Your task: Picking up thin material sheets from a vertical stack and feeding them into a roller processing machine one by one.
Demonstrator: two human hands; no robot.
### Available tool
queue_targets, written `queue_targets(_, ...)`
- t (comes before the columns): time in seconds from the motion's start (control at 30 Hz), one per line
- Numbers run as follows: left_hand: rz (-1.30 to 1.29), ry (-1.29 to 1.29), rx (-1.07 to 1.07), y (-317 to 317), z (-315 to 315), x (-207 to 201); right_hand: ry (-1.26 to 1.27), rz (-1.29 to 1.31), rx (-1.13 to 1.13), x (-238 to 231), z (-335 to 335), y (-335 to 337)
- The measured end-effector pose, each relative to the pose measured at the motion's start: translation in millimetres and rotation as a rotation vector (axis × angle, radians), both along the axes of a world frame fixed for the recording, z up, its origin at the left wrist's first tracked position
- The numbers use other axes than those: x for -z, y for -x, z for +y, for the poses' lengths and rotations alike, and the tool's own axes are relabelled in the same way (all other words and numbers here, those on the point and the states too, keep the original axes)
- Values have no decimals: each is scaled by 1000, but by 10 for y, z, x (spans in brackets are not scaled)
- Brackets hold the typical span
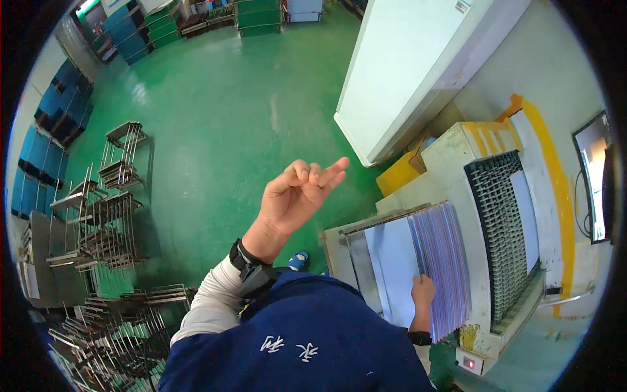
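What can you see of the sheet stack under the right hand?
The sheet stack is a thick pack of thin, glossy, pale violet-white sheets, looking like coated film or metal. They stand on edge, fanned and leaning, in the tray of a cream machine, beside its dark mesh panel. A wider pale sheet lies on their left. The right hand rests on the stack's near edge; the left hand is raised, clear of it.
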State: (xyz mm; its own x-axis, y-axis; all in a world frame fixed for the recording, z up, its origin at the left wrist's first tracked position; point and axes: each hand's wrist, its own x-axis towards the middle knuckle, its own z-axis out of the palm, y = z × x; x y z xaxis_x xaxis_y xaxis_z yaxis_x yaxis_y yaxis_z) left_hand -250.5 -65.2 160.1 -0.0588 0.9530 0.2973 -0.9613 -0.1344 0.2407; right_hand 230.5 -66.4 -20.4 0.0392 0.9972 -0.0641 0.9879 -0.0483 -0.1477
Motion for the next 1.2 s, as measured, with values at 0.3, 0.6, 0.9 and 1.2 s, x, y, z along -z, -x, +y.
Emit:
queue_targets(0.3,-57,5,20,4,-51,-27,-85,35,-30,-603,-179,-41)
queue_targets(0.6,-54,-34,132,-270,261,-108,-320,135,173,-2020,-415,-238)
queue_targets(0.9,-36,98,142,-590,386,75,-574,1081,461,-2472,-750,-1113)
queue_targets(1.2,16,107,191,-861,385,100,-958,1906,613,-2008,-689,-1439)
